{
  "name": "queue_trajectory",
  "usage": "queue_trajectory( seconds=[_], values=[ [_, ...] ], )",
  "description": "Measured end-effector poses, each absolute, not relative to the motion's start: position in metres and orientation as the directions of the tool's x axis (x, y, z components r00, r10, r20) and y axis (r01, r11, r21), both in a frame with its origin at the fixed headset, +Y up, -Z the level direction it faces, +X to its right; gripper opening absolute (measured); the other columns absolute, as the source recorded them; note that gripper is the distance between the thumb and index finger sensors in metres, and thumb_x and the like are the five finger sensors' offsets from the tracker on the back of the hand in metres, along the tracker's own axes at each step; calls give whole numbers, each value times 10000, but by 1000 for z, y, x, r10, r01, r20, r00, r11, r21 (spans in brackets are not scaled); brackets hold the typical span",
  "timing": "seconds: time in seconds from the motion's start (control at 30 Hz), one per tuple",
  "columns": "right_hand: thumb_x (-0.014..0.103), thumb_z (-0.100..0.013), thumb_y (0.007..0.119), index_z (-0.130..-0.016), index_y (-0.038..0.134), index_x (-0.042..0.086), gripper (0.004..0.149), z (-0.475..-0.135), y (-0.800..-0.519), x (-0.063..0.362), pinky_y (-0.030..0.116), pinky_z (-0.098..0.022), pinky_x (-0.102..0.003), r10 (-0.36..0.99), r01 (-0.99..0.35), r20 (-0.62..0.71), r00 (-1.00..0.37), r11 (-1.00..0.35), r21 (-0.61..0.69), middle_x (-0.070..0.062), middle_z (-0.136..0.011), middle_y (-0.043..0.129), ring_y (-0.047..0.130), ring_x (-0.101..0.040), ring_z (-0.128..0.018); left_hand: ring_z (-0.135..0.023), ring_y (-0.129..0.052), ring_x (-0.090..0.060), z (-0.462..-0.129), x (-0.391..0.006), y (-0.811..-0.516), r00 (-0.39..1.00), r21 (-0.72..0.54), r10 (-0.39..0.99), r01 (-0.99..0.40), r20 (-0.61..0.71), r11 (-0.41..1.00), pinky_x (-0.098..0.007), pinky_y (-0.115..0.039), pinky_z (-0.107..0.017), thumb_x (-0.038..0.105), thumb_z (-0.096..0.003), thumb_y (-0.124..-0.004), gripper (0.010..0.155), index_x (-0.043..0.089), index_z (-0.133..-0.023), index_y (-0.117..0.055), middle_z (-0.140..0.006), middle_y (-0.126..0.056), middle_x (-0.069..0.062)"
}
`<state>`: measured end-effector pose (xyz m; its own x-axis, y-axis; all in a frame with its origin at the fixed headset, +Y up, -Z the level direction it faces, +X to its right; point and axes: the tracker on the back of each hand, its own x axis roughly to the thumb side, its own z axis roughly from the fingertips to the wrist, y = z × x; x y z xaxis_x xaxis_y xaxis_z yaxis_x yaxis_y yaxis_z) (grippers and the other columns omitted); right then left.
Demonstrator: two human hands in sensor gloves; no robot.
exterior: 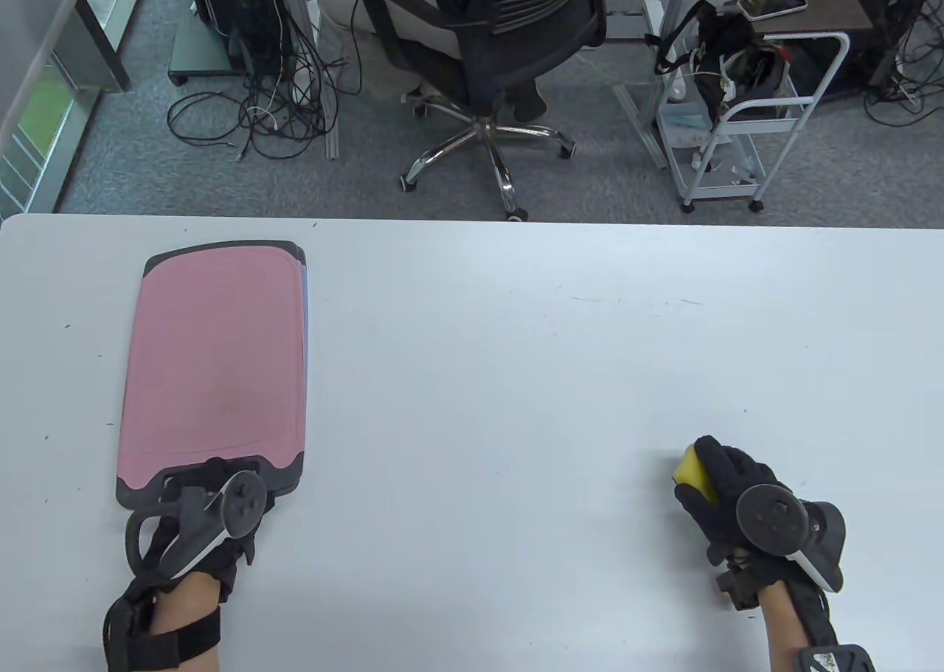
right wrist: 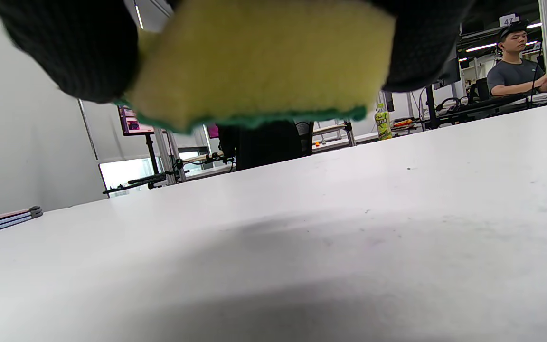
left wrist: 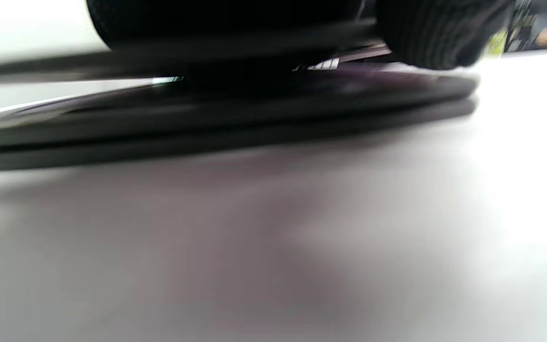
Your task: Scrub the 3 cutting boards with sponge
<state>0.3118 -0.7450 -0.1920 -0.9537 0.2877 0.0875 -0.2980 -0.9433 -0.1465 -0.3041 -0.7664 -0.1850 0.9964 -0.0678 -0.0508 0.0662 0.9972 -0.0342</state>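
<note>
The pink cutting board (exterior: 214, 362) lies on top of a stack at the left side of the white worktop (exterior: 516, 347). A blue edge (exterior: 305, 310) of another board peeks out from under its right side. From the left wrist view, more dark board edges (left wrist: 254, 118) lie flat, one on the other.

The left hand (exterior: 195, 517) rests at the near, gray handle end of the stack. I cannot tell if its fingers curl round the handle or just press on it.

The right hand (exterior: 737, 502) is far off to the right. Its fingers are curled tight round a yellow sponge (exterior: 697, 474) with a green scrubby side (right wrist: 254, 118) that faces down. The sponge hangs a little above the worktop.

I think the next job is to bring the sponge over to the pink board. It is good to hold the stack still with the left hand, so it does not slide. Then rub the green side over the whole pink top, right up to the gray rim.

There is lots of bare worktop between the two hands, so the way across is free. The stack sits near the left edge and its handle is close to the near edge, so hard pushes could shove it off.
</note>
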Motion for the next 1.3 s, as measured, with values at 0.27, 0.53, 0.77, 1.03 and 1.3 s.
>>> queue_trajectory(
  seconds=[0.27,0.53,0.77,1.03,1.3],
  values=[
    [553,-416,801,-1024,668,165,733,-192,-745,310,707,-589,-527,280,-293,101,-955,-943,-158,-123,-955,745,815,-315,-761,-754,-792,-307,-173,-275,-724,964,462,261,-210,-48,862,-594,-691,-654,502,-505,-540,602,154,-986,-440,-925,-659,-103],
    [550,-415,804,-1023,668,163,734,-194,-748,313,707,-588,-527,282,-292,90,-955,-946,-143,-124,-954,746,815,-315,-759,-645,-900,-120,-149,-315,-715,414,551,901,-786,129,282,-397,-879,-590,497,-509,-522,530,211,-954,-486,-866,-740,-3],
    [534,-415,819,-1027,657,161,735,-192,-744,308,717,-579,-522,339,-353,112,-934,-923,-154,-125,-957,738,818,-314,-753,-393,-977,-19,-161,-319,-733,111,300,993,-947,-32,116,-290,-1000,-348,524,-525,-557,502,223,-919,-626,-718,-875,38],
    [502,-405,852,-1034,634,164,747,-191,-747,292,715,-584,-528,310,-331,157,-938,-934,-134,-127,-971,716,809,-319,-764,-394,-1011,-7,-177,-307,-771,88,37,930,-993,-357,109,-273,-1013,-336,483,-568,-688,464,183,-915,-615,-691,-888,36],
    [435,-406,883,-1041,613,160,743,-190,-754,282,715,-589,-527,267,-288,175,-948,-951,-110,-131,-980,696,800,-319,-773,-340,-1045,9,-197,-274,-799,269,-172,856,-962,-442,213,-249,-1024,-275,489,-553,-745,478,163,-895,-668,-644,-937,28]
  ],
)
